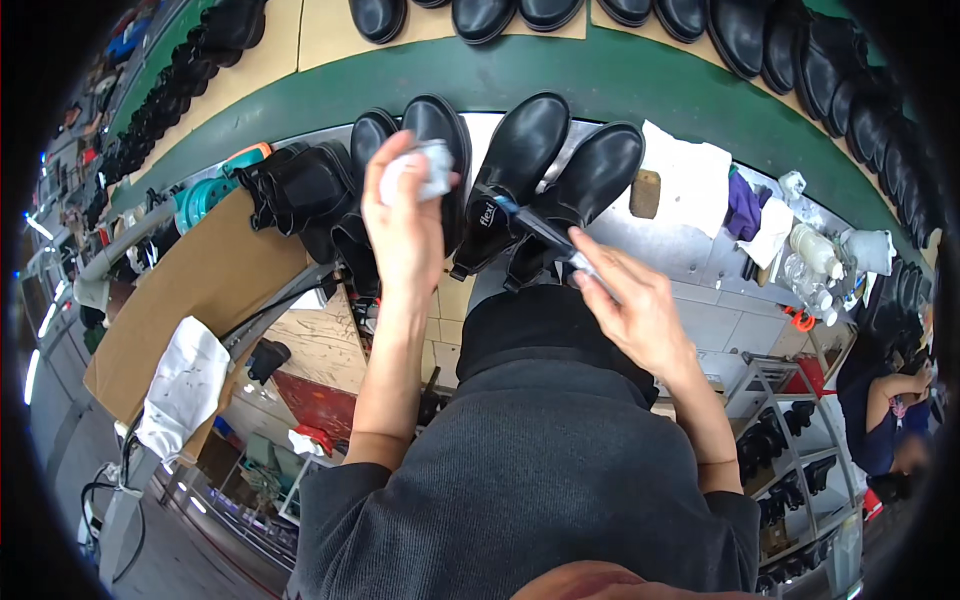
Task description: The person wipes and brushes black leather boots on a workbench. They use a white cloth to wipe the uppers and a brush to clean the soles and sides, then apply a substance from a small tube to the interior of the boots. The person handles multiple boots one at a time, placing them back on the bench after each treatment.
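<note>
My left hand is raised over the black boots at the left of the bench, its fingers closed round a wadded white cloth. In my right hand is a slim dark tool with a bluish tip; its exact kind cannot be made out. That tip lies over the opening of a black boot, apart from or touching it, I cannot tell. Beside this boot stands a second black boot, toe pointing away from me. Another black boot is partly hidden behind my left hand.
A brown block lies by a white sheet. Farther right are a purple cloth and plastic bottles. Cardboard covers the left side. Rows of black shoes line the far green bench. Another person is at right.
</note>
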Action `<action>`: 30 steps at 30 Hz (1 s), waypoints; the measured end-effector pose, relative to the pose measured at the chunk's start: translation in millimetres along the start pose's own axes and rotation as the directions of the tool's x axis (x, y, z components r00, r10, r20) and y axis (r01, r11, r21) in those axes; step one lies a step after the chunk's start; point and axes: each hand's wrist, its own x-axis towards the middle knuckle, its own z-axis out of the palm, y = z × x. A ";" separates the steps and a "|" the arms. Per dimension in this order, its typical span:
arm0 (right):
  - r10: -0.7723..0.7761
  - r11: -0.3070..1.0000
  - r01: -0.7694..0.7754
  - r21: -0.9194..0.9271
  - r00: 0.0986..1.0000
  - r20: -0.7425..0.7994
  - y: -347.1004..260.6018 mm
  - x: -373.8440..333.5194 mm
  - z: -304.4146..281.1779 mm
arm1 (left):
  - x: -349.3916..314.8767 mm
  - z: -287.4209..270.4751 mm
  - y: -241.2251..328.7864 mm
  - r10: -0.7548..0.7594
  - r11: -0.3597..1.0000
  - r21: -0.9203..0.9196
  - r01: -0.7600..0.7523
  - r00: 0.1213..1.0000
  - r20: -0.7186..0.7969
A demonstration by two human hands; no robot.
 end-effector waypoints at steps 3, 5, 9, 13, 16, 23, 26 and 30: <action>0.026 0.995 -0.026 -0.101 1.000 0.008 7.1 -3.6 -4.7 | 5.8 -28.6 7.3 -0.014 0.999 -0.031 0.013 1.000 -0.023; 0.019 0.988 -0.012 -0.151 0.999 0.043 9.6 0.9 -4.6 | -0.2 -41.1 13.9 -0.208 0.978 0.023 0.208 0.954 0.216; -0.074 0.966 0.092 -0.242 0.994 0.083 11.4 13.1 -2.7 | -15.8 -44.0 18.2 -0.494 0.866 0.168 0.472 0.747 0.445; -0.098 0.940 0.137 -0.312 0.985 0.139 10.5 20.4 -6.2 | -21.2 -40.4 9.8 -0.521 0.842 0.154 0.517 0.706 0.480; -0.106 0.930 0.158 -0.331 0.980 0.169 8.8 24.0 -8.9 | -23.0 -40.5 4.4 -0.521 0.835 0.124 0.536 0.699 0.490; -0.111 0.914 0.178 -0.365 0.974 0.196 3.9 27.9 -12.6 | -22.8 -39.0 2.7 -0.518 0.833 0.102 0.543 0.704 0.486; -0.091 0.899 0.174 -0.401 0.972 0.217 -0.2 30.1 -16.2 | -22.6 -38.3 3.1 -0.516 0.832 0.086 0.548 0.708 0.482; -0.067 0.888 0.162 -0.431 0.972 0.227 -3.9 29.7 -16.8 | -21.9 -38.6 3.9 -0.516 0.833 0.096 0.544 0.704 0.489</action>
